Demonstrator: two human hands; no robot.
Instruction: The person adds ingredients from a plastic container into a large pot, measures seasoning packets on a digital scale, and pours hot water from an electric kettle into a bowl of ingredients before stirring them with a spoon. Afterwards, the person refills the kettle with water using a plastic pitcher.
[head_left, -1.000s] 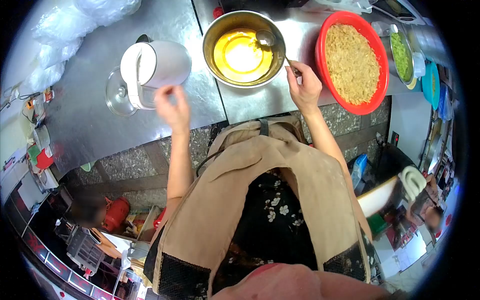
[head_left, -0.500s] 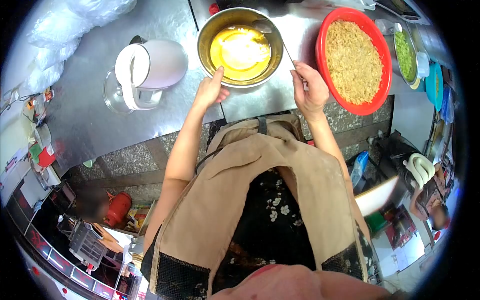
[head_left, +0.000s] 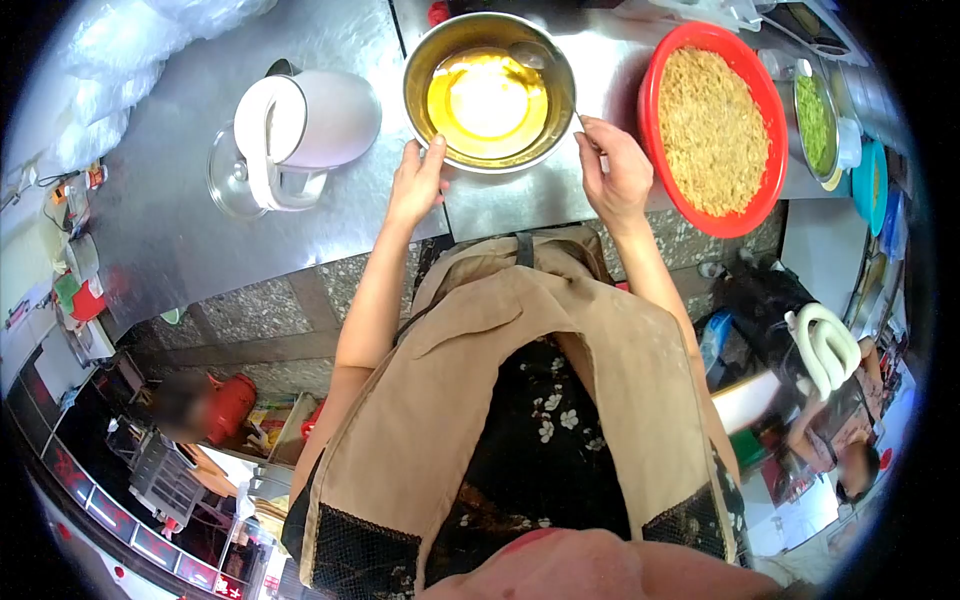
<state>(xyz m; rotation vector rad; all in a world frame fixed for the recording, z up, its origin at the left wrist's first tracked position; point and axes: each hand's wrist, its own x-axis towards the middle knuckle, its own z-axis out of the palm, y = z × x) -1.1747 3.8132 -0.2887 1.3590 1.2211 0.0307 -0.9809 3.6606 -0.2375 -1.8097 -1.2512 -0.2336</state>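
Observation:
A round metal bowl [head_left: 415,110] of yellow liquid [head_left: 440,110] stands on the steel counter, a bright glare covering the liquid's middle. My left hand [head_left: 415,185] holds the bowl's near-left rim, thumb over the edge and the other fingers outside. At the near-right rim, my right hand [head_left: 618,170] pinches the end of a long-handled metal spoon. The spoon's head [head_left: 527,55] rests at the far right inside the bowl; most of its handle is hard to make out. Close by my right hand is a red basin [head_left: 652,130] filled with a pale brown shredded food [head_left: 715,130].
Left of the bowl stands a white pitcher [head_left: 335,115] beside a clear lid [head_left: 228,175]. Clear plastic bags [head_left: 110,80] lie far left. A container of chopped greens [head_left: 815,125] and a blue bowl [head_left: 873,185] stand right. Another person [head_left: 835,425] is at lower right.
The view has shifted slightly. The spoon's handle shows less clearly than before. Both hands keep their holds. At the right, the other person appears lower in the view.

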